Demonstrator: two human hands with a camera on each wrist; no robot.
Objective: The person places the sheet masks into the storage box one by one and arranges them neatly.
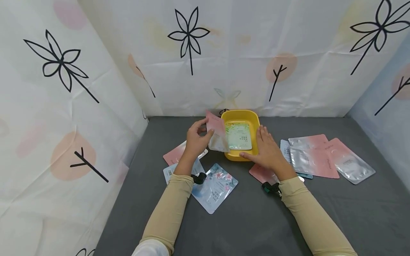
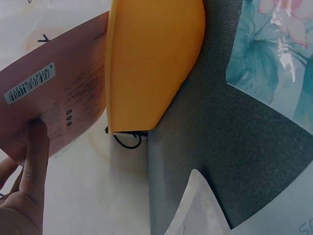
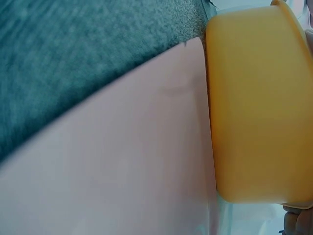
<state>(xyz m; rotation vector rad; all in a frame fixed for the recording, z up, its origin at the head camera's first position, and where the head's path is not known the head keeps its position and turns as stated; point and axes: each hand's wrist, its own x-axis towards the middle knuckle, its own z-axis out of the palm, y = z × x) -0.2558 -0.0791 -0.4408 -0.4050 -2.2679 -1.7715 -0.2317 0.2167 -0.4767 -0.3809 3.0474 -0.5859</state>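
My left hand (image 1: 198,139) pinches a pink sheet-mask packet (image 1: 218,132) between thumb and fingers, over the left rim of a yellow plastic basin (image 1: 242,113). In the left wrist view the packet (image 2: 80,83) shows a barcode and small print, its edge overlapping the basin rim. A green-and-white packet (image 1: 238,137) lies flat inside the basin. With fingers straight, my right hand (image 1: 266,151) rests against the basin's right side, thumb at the front rim. Beneath that wrist, a pink packet (image 1: 261,173) lies partly hidden.
Several pink and silver packets (image 1: 315,161) lie overlapping on the grey tabletop (image 1: 256,220) at the right. Blue floral packets (image 1: 214,188) and another pink packet (image 1: 174,154) lie around the left forearm. A patterned cloth wall (image 1: 237,71) stands right behind the basin.
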